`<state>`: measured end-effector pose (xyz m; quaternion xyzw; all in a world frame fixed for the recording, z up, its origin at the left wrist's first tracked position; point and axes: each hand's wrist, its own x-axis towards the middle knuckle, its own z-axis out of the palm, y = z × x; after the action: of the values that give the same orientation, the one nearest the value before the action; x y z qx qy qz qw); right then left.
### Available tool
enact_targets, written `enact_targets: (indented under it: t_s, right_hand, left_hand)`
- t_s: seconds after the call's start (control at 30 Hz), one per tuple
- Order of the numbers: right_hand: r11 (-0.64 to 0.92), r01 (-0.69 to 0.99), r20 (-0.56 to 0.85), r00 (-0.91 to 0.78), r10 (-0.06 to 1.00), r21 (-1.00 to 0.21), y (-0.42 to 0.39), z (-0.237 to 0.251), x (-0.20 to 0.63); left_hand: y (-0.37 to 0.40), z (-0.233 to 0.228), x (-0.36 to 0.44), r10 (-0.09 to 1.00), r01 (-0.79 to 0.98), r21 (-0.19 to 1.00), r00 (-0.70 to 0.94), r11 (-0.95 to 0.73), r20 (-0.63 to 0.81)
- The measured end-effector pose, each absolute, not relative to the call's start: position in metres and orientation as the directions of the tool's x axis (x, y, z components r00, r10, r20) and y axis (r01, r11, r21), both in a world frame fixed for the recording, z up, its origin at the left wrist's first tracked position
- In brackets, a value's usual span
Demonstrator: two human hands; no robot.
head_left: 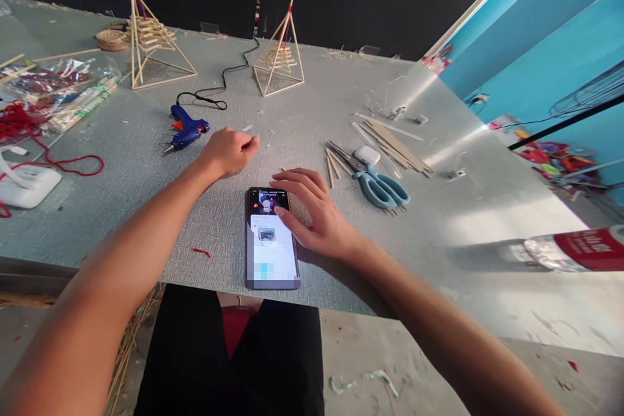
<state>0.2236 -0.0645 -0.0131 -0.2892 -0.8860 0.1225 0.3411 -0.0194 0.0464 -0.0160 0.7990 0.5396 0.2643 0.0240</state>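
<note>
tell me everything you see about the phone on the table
The phone lies flat, screen up, on the grey table, close to the edge nearest the person, long sides running away from them. It is a dark-rimmed rectangle. Its screen is lit: a dark band with a picture on top, a mostly white page with a small greyish image below, pixelated patches lower down. The right hand has its thumb over the upper screen; contact is unclear.

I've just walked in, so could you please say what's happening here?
A person's right hand is over the upper part of a lit smartphone on the grey table. The left hand is curled, holding nothing visible. A glue gun lies to its left, scissors to the right, and two stick pyramids stand farther back.
</note>
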Motion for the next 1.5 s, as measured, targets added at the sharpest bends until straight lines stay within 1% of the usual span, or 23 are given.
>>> enact_targets:
  t_s: [0.23,0.4,0.6,0.87,1.1,1.27,1.5]
  right_hand:
    - [0.782,0.491,0.537,-0.570,0.622,-0.384,-0.063,-0.017,0.224]
    - [0.761,0.540,0.573,-0.516,0.637,-0.360,-0.059,-0.019,0.225]
    - [0.708,0.597,0.559,-0.463,0.688,-0.377,-0.055,-0.022,0.227]
    - [0.676,0.598,0.553,-0.417,0.722,-0.431,-0.054,-0.023,0.227]
    - [0.649,0.616,0.463,-0.462,0.756,-0.446,-0.058,-0.027,0.226]
    - [0.657,0.591,0.490,-0.446,0.749,-0.467,-0.061,-0.025,0.223]
    - [0.652,0.602,0.498,-0.432,0.752,-0.461,-0.055,-0.027,0.227]
  left_hand:
    - [0.047,-0.017,-0.019,0.873,0.839,0.342,0.277,-0.423,0.401]
    - [0.047,-0.017,-0.020,0.872,0.835,0.346,0.280,-0.428,0.402]
    - [0.048,-0.017,-0.019,0.876,0.847,0.330,0.279,-0.418,0.393]
    - [0.047,-0.017,-0.020,0.874,0.846,0.328,0.281,-0.421,0.397]
    - [0.047,-0.017,-0.019,0.881,0.852,0.327,0.275,-0.409,0.386]
    - [0.046,-0.016,-0.019,0.878,0.854,0.318,0.277,-0.411,0.391]
    - [0.046,-0.017,-0.019,0.871,0.848,0.316,0.288,-0.425,0.397]
